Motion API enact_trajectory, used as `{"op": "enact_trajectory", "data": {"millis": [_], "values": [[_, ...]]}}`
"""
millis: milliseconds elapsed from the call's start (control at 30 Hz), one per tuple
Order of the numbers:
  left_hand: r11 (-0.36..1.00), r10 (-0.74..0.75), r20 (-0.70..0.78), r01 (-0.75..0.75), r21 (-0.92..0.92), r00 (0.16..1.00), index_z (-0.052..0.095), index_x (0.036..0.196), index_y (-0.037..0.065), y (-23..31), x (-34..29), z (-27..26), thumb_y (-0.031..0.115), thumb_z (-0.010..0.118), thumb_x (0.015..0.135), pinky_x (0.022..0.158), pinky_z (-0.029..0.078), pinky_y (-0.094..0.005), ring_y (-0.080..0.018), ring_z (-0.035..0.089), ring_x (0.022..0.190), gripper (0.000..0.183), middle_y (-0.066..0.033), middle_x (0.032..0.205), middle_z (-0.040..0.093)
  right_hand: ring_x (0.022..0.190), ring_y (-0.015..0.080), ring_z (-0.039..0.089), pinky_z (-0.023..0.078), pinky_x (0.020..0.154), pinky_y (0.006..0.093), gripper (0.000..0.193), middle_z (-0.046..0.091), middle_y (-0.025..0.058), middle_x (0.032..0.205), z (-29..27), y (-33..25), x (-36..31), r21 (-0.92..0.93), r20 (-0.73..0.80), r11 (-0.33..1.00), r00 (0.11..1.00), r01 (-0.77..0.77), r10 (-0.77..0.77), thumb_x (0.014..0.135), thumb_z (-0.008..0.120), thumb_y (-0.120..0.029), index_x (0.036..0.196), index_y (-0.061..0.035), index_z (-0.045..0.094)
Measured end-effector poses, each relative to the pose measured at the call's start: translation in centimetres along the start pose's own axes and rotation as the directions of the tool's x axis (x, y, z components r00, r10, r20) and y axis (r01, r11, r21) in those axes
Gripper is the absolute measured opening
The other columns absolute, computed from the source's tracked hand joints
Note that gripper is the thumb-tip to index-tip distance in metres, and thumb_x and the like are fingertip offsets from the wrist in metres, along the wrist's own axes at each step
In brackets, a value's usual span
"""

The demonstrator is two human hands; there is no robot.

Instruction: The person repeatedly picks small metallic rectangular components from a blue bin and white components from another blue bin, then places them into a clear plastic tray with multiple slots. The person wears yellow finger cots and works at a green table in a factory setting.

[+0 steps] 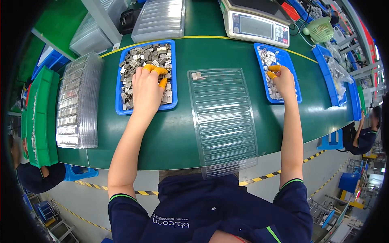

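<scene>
My left hand (148, 87) rests on a heap of small grey metal connector housings (139, 56) in a blue tray (174, 77). Yellow finger cots cover its thumb and two fingers, which are spread apart over the pieces. Over a smaller blue tray (298, 90) on the right, my right hand (285, 83) has its yellow-capped thumb and finger pinched together. What lies between those tips is too small to make out. White parts with metal leads (267, 56) fill that tray. Between my hands lies a clear ribbed plastic blister tray (223, 117), with one white-and-metal piece (197, 75) in its top slot.
Stacked filled blister trays (75, 105) and a green bin (42, 117) stand at left. A digital scale (255, 26) and clear trays (159, 20) sit at the back. More blue bins (330, 77) line the right. Other people work at both sides.
</scene>
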State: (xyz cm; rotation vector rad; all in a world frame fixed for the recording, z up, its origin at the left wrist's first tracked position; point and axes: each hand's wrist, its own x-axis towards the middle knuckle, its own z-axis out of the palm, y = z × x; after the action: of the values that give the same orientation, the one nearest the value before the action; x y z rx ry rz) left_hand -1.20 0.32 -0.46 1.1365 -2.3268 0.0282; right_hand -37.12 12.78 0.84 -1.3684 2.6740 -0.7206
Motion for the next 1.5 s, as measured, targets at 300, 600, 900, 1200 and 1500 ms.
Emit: {"op": "enact_trajectory", "data": {"millis": [300, 600, 900, 1200, 1500], "values": [[0.992, -0.064, -0.064, 0.057, -0.11, 0.996, 0.069, 0.079, 0.005, 0.1, 0.0, -0.2, 0.012, 0.074, 0.064, 0.082, 0.04, -0.0366, -0.0259, 0.055, 0.087, 0.018, -0.0095, 0.082, 0.064, 0.071, 0.0258, 0.065, 0.05, 0.066, 0.0325, 0.021, 0.067, 0.0118, 0.08, -0.9, 0.5, 0.5, 0.057, -0.212, 0.995, 0.975, 0.088, -0.074, 0.068, 0.074, -0.012, 0.087, -0.0059, 0.069], [0.657, -0.3, 0.089, 0.273, -0.702, 0.95, 0.068, 0.089, 0.001, 1.5, -0.1, -0.9, 0.004, 0.07, 0.072, 0.075, 0.047, -0.0258, -0.0139, 0.063, 0.077, 0.017, -0.007, 0.084, 0.068, 0.072, 0.0212, 0.067, 0.051, 0.066, 0.0295, 0.031, 0.068, 0.0111, 0.079, -1.9, -1.0, 1.0, 0.063, -0.247, 0.996, 0.968, 0.07, -0.052, 0.065, 0.077, -0.013, 0.093, -0.0031, 0.067], [0.42, -0.219, 0.253, 0.325, -0.847, 0.942, 0.067, 0.095, -0.001, 4.3, -1.9, -0.9, 0.002, 0.07, 0.074, 0.08, 0.045, -0.0248, -0.0112, 0.06, 0.083, 0.022, -0.0053, 0.09, 0.067, 0.081, 0.0172, 0.065, 0.05, 0.075, 0.0247, 0.018, 0.066, 0.0155, 0.092, -0.8, -8.2, -3.2, 0.702, 0.145, 0.699, 0.931, 0.141, -0.334, 0.078, 0.066, -0.007, 0.092, 0.0041, 0.061], [0.132, -0.154, 0.436, 0.455, -0.88, 0.887, 0.063, 0.098, -0.004, 5.8, -2.5, -1.3, -0.002, 0.069, 0.075, 0.083, 0.048, -0.0276, -0.0156, 0.061, 0.087, 0.024, -0.0094, 0.094, 0.065, 0.084, 0.0141, 0.061, 0.048, 0.079, 0.0268, 0.019, 0.064, 0.0062, 0.09, 2.5, -13.5, -8.3, 0.902, 0.227, 0.432, 0.874, -0.022, -0.429, 0.082, 0.062, -0.005, 0.1, 0.0006, 0.059], [0.073, -0.221, 0.402, 0.426, -0.902, 0.889, 0.065, 0.096, -0.004, 6.1, -2.8, -0.8, -0.004, 0.069, 0.073, 0.082, 0.048, -0.026, -0.0144, 0.062, 0.085, 0.023, -0.0099, 0.093, 0.066, 0.089, 0.014, 0.06, 0.045, 0.082, 0.0277, 0.018, 0.066, 0.0069, 0.097, 3.1, -13.0, -9.1, 0.806, 0.172, 0.572, 0.862, 0.155, -0.476, 0.081, 0.065, -0.011, 0.097, -0.0017, 0.066]]}}
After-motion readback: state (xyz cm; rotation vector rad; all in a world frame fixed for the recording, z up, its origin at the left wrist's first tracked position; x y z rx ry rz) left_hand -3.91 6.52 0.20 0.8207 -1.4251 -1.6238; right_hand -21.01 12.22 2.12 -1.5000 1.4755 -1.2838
